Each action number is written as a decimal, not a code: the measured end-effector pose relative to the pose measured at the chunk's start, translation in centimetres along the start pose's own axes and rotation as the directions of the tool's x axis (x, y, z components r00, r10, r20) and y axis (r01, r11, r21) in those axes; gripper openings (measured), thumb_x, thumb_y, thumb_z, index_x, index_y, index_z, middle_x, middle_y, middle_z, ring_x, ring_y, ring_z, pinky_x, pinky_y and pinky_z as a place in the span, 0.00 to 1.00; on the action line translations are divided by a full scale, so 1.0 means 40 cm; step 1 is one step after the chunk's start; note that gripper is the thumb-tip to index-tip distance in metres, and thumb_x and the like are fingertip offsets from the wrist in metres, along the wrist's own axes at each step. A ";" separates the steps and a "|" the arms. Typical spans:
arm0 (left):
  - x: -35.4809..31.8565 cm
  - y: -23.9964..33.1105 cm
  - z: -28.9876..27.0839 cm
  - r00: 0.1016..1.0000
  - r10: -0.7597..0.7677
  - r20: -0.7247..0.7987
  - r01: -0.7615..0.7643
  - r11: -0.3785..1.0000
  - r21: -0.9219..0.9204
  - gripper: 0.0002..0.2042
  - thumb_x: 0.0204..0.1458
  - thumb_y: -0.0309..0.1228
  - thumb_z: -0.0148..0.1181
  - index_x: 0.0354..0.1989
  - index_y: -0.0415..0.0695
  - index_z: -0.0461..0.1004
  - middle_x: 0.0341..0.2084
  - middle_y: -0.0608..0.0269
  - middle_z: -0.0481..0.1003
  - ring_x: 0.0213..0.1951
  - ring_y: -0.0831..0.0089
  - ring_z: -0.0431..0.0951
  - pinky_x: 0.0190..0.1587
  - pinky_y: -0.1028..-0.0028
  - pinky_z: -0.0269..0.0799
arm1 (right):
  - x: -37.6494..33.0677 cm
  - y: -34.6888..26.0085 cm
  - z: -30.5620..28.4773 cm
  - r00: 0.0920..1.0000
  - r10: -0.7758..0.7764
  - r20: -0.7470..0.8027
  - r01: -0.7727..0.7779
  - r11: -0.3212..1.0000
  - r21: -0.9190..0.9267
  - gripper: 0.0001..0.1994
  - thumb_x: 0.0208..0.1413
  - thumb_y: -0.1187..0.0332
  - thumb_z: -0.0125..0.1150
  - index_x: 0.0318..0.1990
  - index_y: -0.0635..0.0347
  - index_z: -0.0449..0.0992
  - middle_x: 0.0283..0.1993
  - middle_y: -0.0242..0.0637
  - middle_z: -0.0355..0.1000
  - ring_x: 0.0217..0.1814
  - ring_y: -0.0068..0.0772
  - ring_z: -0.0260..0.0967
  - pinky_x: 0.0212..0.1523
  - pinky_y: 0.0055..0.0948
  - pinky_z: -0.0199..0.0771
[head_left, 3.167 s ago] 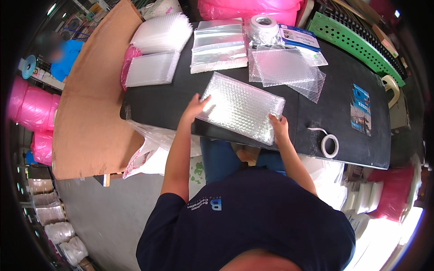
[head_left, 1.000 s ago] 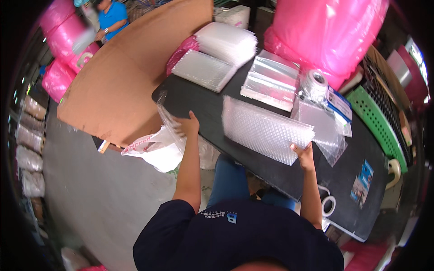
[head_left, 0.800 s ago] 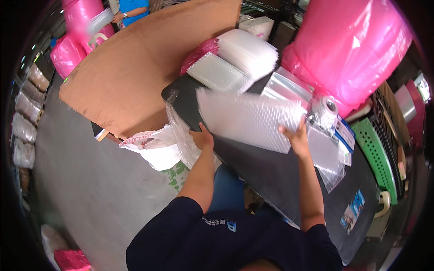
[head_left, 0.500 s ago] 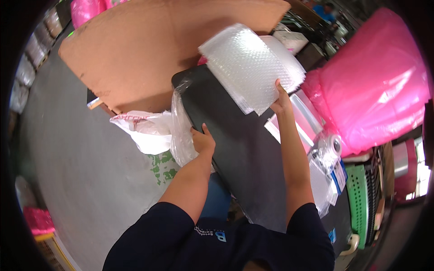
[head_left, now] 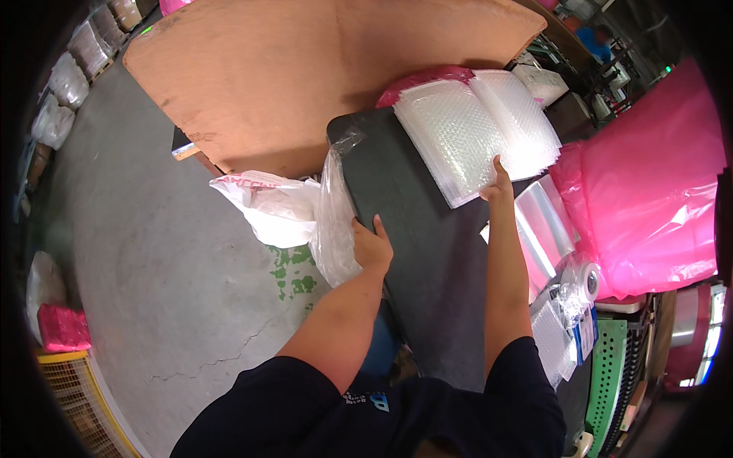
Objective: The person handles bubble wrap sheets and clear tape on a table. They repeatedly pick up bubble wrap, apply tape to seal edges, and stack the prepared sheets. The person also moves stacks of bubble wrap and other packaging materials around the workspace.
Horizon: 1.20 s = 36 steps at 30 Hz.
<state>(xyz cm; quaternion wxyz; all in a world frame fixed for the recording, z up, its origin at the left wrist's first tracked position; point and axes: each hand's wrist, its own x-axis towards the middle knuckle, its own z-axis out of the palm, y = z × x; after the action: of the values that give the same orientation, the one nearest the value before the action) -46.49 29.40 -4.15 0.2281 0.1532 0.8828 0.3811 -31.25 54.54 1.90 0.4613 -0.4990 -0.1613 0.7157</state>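
A stack of clear bubble-wrap sheets [head_left: 454,130] lies on the far end of the black table [head_left: 397,183]. My right hand [head_left: 499,185] grips its near right corner, thumb on top and fingers hidden underneath. A second bubble-wrap stack [head_left: 519,114] lies against it on the right. At the table's left edge is my left hand [head_left: 371,246], thumb and forefinger apart, touching or very near a clear plastic bag [head_left: 334,221] that hangs there. Its other fingers are partly hidden.
A large brown board [head_left: 321,76] stands behind the table. White plastic bag [head_left: 279,217] hangs left of the clear one. To the right are a pink plastic-covered bulk [head_left: 649,198], clear-film packs [head_left: 546,229], a tape roll [head_left: 588,282] and a green perforated panel [head_left: 607,374].
The bubble-wrap stack in my right hand has come down flat onto the table beside the other stack. My left hand stays by the clear bag. The view has shifted.
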 end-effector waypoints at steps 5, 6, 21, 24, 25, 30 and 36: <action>0.001 -0.002 0.004 1.000 -0.005 -0.002 0.005 1.000 0.010 0.29 0.55 0.49 0.41 0.55 0.36 0.53 0.42 0.44 0.69 0.40 0.48 0.72 0.42 0.57 0.68 | 0.025 0.021 -0.016 0.998 -0.062 0.021 0.063 0.997 -0.048 0.34 0.44 0.55 0.65 0.55 0.64 0.60 0.57 0.44 0.60 0.58 0.43 0.58 0.59 0.42 0.55; -0.005 0.001 0.008 1.000 0.012 0.014 -0.012 1.000 0.015 0.29 0.55 0.49 0.40 0.55 0.36 0.53 0.42 0.43 0.69 0.40 0.48 0.72 0.42 0.57 0.68 | 0.084 0.019 -0.066 0.991 -0.137 0.002 0.136 0.986 -0.098 0.34 0.44 0.55 0.65 0.55 0.64 0.60 0.56 0.46 0.60 0.58 0.44 0.57 0.58 0.43 0.55; -0.001 0.005 0.006 1.000 -0.005 -0.015 0.006 0.999 0.042 0.30 0.54 0.51 0.39 0.55 0.35 0.55 0.40 0.39 0.70 0.43 0.48 0.72 0.45 0.58 0.66 | -0.117 0.248 0.110 0.525 -0.187 0.830 0.233 -0.907 -0.351 0.17 0.54 0.61 0.49 0.52 0.38 0.68 0.68 0.40 0.39 0.65 0.69 0.35 0.55 0.71 0.42; -0.004 0.005 0.005 1.000 0.011 -0.020 -0.010 0.999 0.038 0.30 0.54 0.51 0.39 0.55 0.35 0.55 0.41 0.39 0.70 0.43 0.47 0.71 0.46 0.58 0.66 | -0.074 0.272 0.101 0.490 -0.256 0.833 0.178 -0.906 -0.383 0.16 0.56 0.61 0.44 0.51 0.42 0.69 0.68 0.40 0.38 0.64 0.72 0.37 0.53 0.72 0.45; -0.002 0.006 0.006 1.000 0.018 -0.024 -0.017 0.999 0.035 0.30 0.54 0.51 0.39 0.55 0.35 0.55 0.41 0.38 0.70 0.43 0.47 0.71 0.45 0.58 0.66 | -0.064 0.278 0.102 0.483 -0.282 0.829 0.151 -0.906 -0.396 0.16 0.56 0.61 0.44 0.52 0.42 0.69 0.68 0.40 0.38 0.64 0.73 0.37 0.52 0.72 0.46; -0.013 0.017 0.000 1.000 0.019 -0.023 -0.017 0.997 0.076 0.30 0.54 0.51 0.39 0.54 0.34 0.55 0.38 0.40 0.71 0.40 0.47 0.73 0.42 0.57 0.68 | -0.041 0.254 0.117 0.510 -0.329 0.795 0.198 -0.854 -0.481 0.19 0.54 0.65 0.45 0.54 0.40 0.66 0.69 0.39 0.36 0.66 0.64 0.37 0.56 0.69 0.42; 0.005 -0.012 0.021 0.996 0.094 -0.004 -0.093 0.988 0.127 0.32 0.55 0.52 0.35 0.52 0.31 0.55 0.38 0.35 0.70 0.40 0.43 0.72 0.41 0.55 0.68 | -0.298 0.210 0.030 0.385 -0.574 0.723 0.459 -0.561 -0.689 0.27 0.48 0.66 0.54 0.58 0.36 0.60 0.67 0.42 0.40 0.68 0.52 0.38 0.60 0.57 0.42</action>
<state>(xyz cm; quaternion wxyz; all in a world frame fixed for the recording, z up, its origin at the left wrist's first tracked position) -46.29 29.69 -5.06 0.1951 0.2067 0.8981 0.3355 -35.58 40.65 3.38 0.2742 -0.4913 -0.8250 -0.0530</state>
